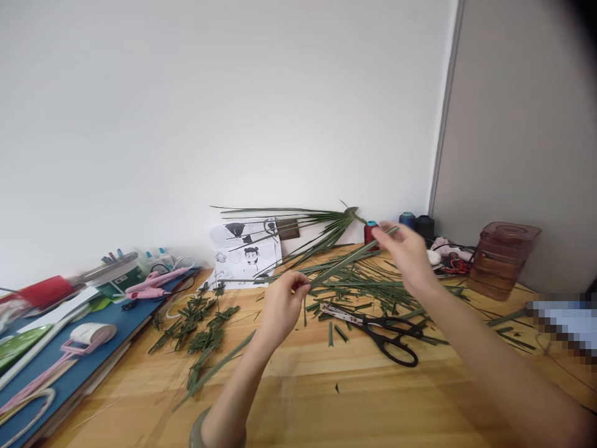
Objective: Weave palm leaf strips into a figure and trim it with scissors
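Observation:
A long green palm leaf strip (342, 263) is stretched between my two hands over the wooden table. My left hand (285, 298) pinches it near the middle of the table, and a length of leaf trails down past the left wrist. Higher and to the right, my right hand (405, 252) holds the strip's other end between thumb and fingers. Black-handled scissors (373, 326) lie below the hands among cut leaf pieces. A heap of loose green strips (373, 287) spreads behind them. Woven leaf pieces (205, 333) lie left of my left hand.
A fan palm leaf (321, 218) leans at the wall beside a printed drawing sheet (249, 258). Thread spools (371, 231) and a reddish clear plastic container (502, 261) stand at the back right. Pink glue guns (153, 285) and other supplies lie on a blue surface (135, 314) at left.

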Demonstrator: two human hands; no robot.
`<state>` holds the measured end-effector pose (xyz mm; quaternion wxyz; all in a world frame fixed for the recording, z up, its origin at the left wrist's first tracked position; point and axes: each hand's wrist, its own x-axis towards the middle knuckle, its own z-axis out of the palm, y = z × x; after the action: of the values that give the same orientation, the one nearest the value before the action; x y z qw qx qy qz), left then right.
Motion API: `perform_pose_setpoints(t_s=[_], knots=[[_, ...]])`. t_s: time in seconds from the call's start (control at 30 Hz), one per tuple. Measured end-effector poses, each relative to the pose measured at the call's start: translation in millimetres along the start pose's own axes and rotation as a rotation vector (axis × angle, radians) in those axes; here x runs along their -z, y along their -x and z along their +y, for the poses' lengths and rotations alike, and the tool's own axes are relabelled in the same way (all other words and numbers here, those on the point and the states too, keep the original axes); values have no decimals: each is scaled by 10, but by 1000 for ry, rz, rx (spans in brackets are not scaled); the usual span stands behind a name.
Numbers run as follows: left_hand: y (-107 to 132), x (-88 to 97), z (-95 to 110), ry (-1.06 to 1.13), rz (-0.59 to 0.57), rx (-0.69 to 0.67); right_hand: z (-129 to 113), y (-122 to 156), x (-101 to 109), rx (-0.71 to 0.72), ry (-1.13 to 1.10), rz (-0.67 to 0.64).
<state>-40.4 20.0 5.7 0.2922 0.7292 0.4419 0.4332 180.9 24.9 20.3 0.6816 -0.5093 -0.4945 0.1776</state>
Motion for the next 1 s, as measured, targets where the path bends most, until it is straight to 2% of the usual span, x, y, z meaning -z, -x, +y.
perform_pose_setpoints(t_s=[0.07, 0.1, 0.13, 0.17, 0.2, 0.23, 0.3, 0.33, 0.37, 0.43, 0.47, 0.53, 0.6, 0.63, 0.67, 0.73, 0.77, 0.83, 0.87, 1.0], knots=[[19, 48, 29, -169, 66, -69, -123, -34, 99, 133, 98, 178], [27, 65, 46, -287, 87, -114, -196, -22, 127, 300, 291, 282], [33, 78, 62, -411, 98, -162, -266, 6, 138, 426, 442, 295], [36, 91, 77, -525, 99, -212, -325, 47, 133, 522, 543, 227], [34, 105, 88, -610, 91, -256, -366, 95, 115, 575, 602, 71], [28, 121, 96, -655, 79, -289, -385, 145, 87, 570, 613, -138], [7, 159, 106, -693, 68, -337, -358, 234, 22, 451, 567, -511], [-3, 178, 109, -699, 73, -351, -320, 270, -10, 399, 543, -603], [-11, 194, 114, -703, 85, -361, -273, 299, -38, 351, 517, -656], [-15, 204, 129, -708, 165, -379, -175, 346, -86, 284, 464, -680], [-11, 196, 138, -701, 249, -387, -133, 365, -107, 242, 429, -687], [6, 152, 153, -635, 503, -396, -70, 399, -150, 139, 341, -709], [21, 86, 155, -423, 748, -347, -39, 428, -192, 31, 239, -736], [24, 50, 150, -255, 805, -281, -36, 443, -212, -15, 188, -747], [23, 17, 142, -51, 781, -184, -41, 457, -228, -52, 140, -753], [13, -37, 126, 345, 548, 42, -68, 489, -251, -104, 63, -760], [8, -55, 121, 484, 393, 126, -88, 506, -256, -124, 33, -764], [6, -76, 119, 611, 189, 188, -129, 537, -258, -154, -10, -781], [9, -80, 120, 628, 143, 187, -147, 548, -256, -165, -24, -797], [21, -68, 96, 683, 122, 195, -190, 541, -238, -166, -37, -861]])
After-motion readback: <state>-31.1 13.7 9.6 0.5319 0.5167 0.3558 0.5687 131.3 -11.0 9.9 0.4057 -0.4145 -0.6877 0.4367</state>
